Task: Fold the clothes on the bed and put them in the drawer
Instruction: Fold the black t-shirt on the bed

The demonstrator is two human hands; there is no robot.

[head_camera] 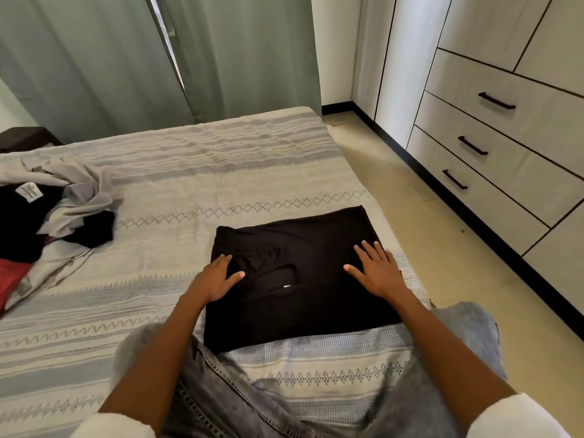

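A black garment (303, 248), folded into a rough rectangle, lies on the striped bed (189, 172) near its right edge. My left hand (218, 278) rests flat on the garment's left side with fingers spread. On the garment's right side my right hand (377, 268) presses down, fingers straight. A pile of unfolded clothes (53, 210), grey, black and red, sits at the bed's left edge. White drawers (493, 143) with dark handles stand closed along the right wall.
A strip of beige floor (420, 235) runs between the bed and the drawer unit. Green curtains (126, 58) hang behind the bed. My knees in grey jeans (221, 399) rest on the bed in the foreground.
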